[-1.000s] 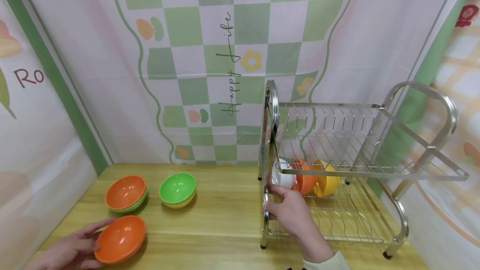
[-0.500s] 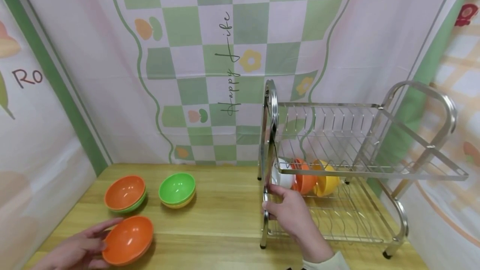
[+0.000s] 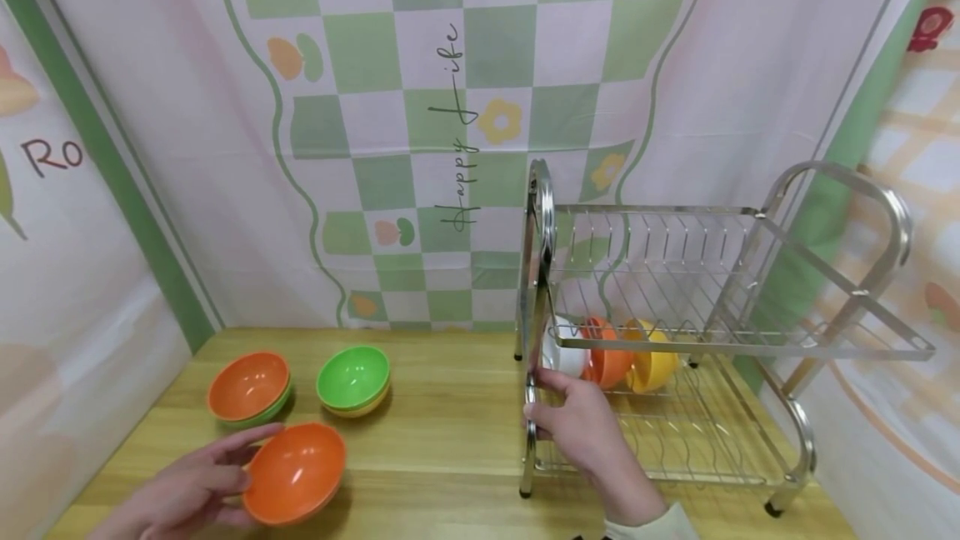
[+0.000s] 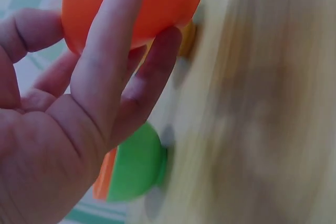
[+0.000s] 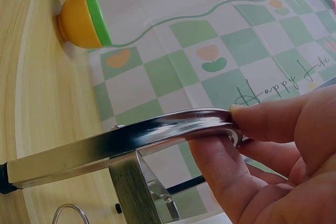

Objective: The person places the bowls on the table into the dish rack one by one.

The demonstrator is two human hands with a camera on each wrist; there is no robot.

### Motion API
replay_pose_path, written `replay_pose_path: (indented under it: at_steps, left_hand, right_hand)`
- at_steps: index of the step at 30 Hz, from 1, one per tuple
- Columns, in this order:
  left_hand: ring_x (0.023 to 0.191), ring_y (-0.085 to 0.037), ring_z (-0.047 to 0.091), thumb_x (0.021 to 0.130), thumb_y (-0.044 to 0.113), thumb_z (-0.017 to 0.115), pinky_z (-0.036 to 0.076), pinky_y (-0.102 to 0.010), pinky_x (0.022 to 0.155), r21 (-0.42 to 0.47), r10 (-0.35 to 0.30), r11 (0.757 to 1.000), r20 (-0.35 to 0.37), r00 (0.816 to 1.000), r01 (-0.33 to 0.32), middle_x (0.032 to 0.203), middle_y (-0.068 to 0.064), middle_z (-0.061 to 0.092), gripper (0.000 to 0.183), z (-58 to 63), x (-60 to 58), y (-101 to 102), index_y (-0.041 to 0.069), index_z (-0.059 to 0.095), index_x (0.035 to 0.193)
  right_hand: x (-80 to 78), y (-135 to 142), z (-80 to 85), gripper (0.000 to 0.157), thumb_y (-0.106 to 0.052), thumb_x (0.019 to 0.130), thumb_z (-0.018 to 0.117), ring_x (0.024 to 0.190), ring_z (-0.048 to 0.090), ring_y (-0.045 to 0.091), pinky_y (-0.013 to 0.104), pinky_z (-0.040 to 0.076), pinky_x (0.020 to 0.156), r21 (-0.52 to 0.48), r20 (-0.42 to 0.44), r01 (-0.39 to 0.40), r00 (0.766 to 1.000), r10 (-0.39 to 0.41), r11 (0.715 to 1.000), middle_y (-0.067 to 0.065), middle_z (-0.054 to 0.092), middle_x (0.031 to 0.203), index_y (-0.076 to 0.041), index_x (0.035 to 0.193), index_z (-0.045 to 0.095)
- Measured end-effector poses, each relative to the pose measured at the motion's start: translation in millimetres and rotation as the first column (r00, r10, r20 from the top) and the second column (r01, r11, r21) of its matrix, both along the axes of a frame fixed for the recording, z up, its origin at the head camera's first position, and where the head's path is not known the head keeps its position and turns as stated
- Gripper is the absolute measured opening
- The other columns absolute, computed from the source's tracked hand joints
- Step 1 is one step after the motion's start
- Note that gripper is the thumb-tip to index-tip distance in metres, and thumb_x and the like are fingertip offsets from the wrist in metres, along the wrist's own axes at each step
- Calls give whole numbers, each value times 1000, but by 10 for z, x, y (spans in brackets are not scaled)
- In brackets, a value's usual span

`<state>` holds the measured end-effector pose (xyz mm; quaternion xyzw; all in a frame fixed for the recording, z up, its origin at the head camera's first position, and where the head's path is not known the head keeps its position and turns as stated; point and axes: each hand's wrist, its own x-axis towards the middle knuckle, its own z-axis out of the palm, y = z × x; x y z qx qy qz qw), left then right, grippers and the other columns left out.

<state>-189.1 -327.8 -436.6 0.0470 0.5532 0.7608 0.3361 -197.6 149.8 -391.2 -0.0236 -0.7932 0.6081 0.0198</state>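
An orange bowl (image 3: 298, 475) is tilted in my left hand (image 3: 197, 482), its inside facing up toward the head camera. In the left wrist view the fingers spread around the outside of the orange bowl (image 4: 173, 3), above the table. My right hand (image 3: 581, 419) grips the left front post of a two-tier metal dish rack (image 3: 750, 348). Thumb and fingers pinch the curved chrome tube (image 5: 178, 124) in the right wrist view. On the lower tier stand a white bowl (image 3: 564, 354), an orange bowl (image 3: 609, 361) and a yellow bowl (image 3: 654, 363), partly behind the upper shelf's edge.
At the table's left, an orange bowl (image 3: 249, 386) sits nested in a green bowl (image 3: 272, 415). Beside them a green bowl (image 3: 354, 377) rests in a yellow bowl (image 3: 360, 411). A patterned curtain (image 3: 435, 190) hangs behind the wooden table (image 3: 450, 415).
My left hand has moved to the right, carrying the orange bowl away from the left side of the table. The right hand stays on the rack post.
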Motion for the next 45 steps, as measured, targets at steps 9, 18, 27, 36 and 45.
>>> replay_pose_path:
  at_steps: [9,18,27,36,45]
  left_hand:
    - [114,-46,56,88,-9,54,47,-64,93,-75,78,994,-36,996,-80,155,-36,9,82,113,17,377,7,18,159]
    - [111,-42,59,89,-2,58,51,-60,91,-104,96,989,-101,990,-106,150,-30,28,76,242,88,742,5,24,157]
    - [107,-37,60,87,-2,58,55,-56,85,-116,124,983,-154,980,-142,147,-28,29,73,290,118,1122,5,32,155]
    - [107,-36,59,85,-3,58,57,-55,82,-101,120,984,-218,969,-145,145,-26,31,72,324,155,1395,4,35,153]
    - [107,-36,59,84,-5,59,56,-57,81,-57,141,986,-234,962,-158,147,-27,30,74,393,169,1637,3,34,153]
  right_hand:
    - [-7,-5,-9,56,7,84,71,78,69,29,36,61,66,-17,3,-1,1000,1,1000,22,56,136,2,138,56]
    - [-8,4,-14,56,7,84,70,77,68,27,35,61,66,-16,4,3,1000,-3,1000,22,55,137,0,138,57]
    - [-18,6,-21,56,7,85,70,76,68,25,35,61,67,-19,8,7,1000,-7,1000,22,55,138,0,139,56]
    - [-11,-9,-18,56,7,84,71,77,69,29,36,61,66,-27,3,-6,1000,6,1000,22,56,136,1,138,56]
    - [-6,2,-20,55,8,85,69,78,69,30,37,62,67,-40,2,-4,1000,4,999,22,56,136,1,138,56]
